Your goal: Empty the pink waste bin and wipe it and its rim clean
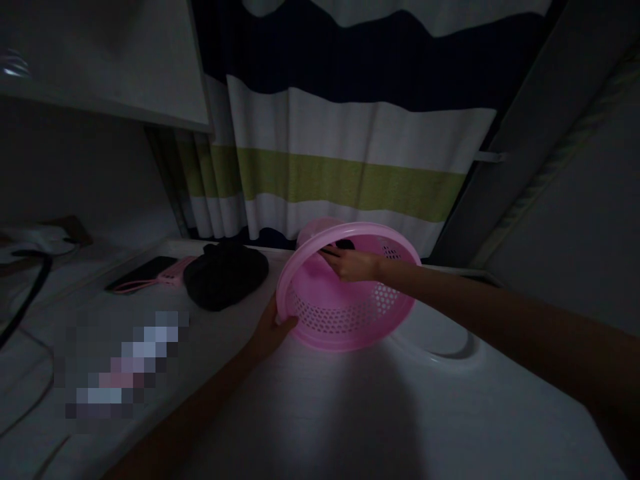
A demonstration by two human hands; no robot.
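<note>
A pink perforated basket [345,337] is tilted on its side, its opening toward me, over the white surface. My left hand [273,330] grips its rim at the left, thumb over the edge. Inside the opening is my right hand [356,265], its fingers pointing left around a small dark item [327,251] too dim to name. Another dark patch shows behind the hand within the basket. The fingertips of my right hand are partly in shadow.
On the white tabletop [280,413], a black bag [225,273] lies left of the basket, beside a pink case with a strap [175,272] and a dark flat item [143,272]. A round white lid or tray [445,360] sits at right. A striped curtain [350,180] hangs behind.
</note>
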